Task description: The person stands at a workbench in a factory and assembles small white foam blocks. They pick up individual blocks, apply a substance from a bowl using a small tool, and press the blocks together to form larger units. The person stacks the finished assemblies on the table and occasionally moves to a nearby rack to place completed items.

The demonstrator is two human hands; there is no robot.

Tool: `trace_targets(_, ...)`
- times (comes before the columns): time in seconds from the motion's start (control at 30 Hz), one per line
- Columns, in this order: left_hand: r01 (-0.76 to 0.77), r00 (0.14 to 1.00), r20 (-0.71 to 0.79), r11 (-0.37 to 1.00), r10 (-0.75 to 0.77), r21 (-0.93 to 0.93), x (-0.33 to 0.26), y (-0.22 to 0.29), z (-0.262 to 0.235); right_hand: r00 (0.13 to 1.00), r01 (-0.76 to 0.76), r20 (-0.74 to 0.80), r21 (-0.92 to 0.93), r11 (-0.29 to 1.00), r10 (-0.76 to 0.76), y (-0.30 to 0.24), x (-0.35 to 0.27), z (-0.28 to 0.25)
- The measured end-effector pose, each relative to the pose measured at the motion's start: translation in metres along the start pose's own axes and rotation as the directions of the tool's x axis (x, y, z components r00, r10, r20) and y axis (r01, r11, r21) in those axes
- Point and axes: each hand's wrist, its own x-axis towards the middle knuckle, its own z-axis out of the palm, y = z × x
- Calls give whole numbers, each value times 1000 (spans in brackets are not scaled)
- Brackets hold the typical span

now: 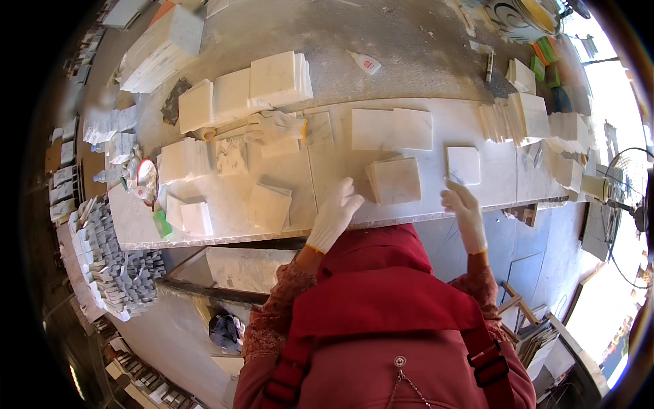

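Observation:
My left hand [334, 214], in a white knit glove, is held at the near edge of the worktable, left of a small stack of white tiles [398, 181]. Its fingers look stretched out and slightly blurred, with nothing in them. On the other side of that stack is my right hand [466, 213], gloved too, its fingers apart and their tips just below a single square tile [464, 165]. I cannot tell whether they touch it. Two overlapping tiles [392, 129] lie behind the small stack. A loose pile of cream tiles [270, 206] rests left of my left hand.
Taller tile stacks [272, 80] stand along the back left, with others [528, 117] at the right. A pair of gloves [275, 127] lies across some tiles. Farther off are a white squeeze bottle [368, 63] and a bucket [521, 19]. A fan [633, 204] stands far right.

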Motion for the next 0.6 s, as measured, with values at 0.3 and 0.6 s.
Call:
trace_targets(0.3, 225, 968, 162, 951, -193, -212, 42, -14, 26, 989, -146, 28, 29, 989, 145, 19, 18, 103)
trace_targets(0.6, -47, 994, 102, 762, -25, 646, 33, 1, 17, 994, -22, -110, -204, 979, 0, 43, 8, 125)
